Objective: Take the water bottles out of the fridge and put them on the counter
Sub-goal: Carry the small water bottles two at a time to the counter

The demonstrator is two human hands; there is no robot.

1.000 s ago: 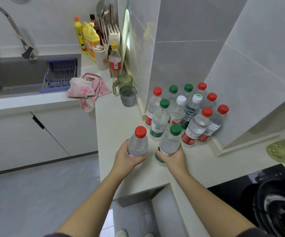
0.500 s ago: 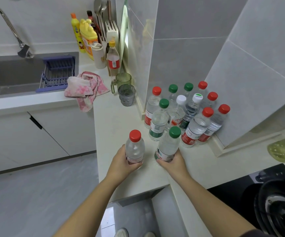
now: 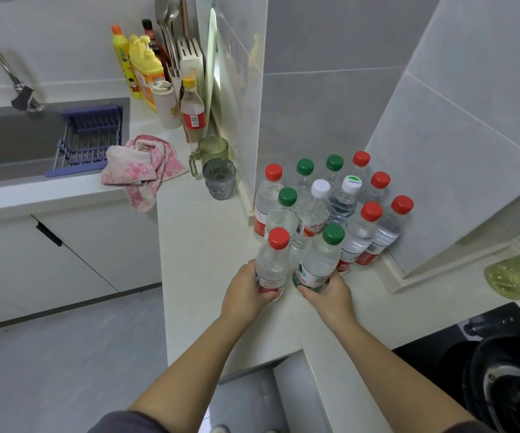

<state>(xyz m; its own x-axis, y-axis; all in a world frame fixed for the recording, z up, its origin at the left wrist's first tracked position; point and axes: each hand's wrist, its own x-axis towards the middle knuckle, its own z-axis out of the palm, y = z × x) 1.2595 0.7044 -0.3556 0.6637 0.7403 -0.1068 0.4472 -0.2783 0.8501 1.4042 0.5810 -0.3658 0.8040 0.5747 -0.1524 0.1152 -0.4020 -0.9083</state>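
My left hand (image 3: 246, 293) grips the lower body of a clear water bottle with a red cap (image 3: 272, 264). My right hand (image 3: 327, 293) grips a clear bottle with a green cap and green label (image 3: 319, 260). Both bottles stand upright on the white counter (image 3: 202, 245), side by side, against the front of a cluster of several water bottles (image 3: 330, 201) with red, green and white caps that fills the tiled corner. The fridge is not in view.
Two glass cups (image 3: 218, 173) stand left of the cluster, with a pink towel (image 3: 141, 165) beyond them. Detergent and sauce bottles (image 3: 158, 76) line the back wall near the sink (image 3: 18, 142). A black stove (image 3: 483, 367) lies at lower right, the counter's front edge just below my wrists.
Both hands have pushed their bottles forward across the counter, closing the gap to the cluster. The two bottles now stand closer to each other.
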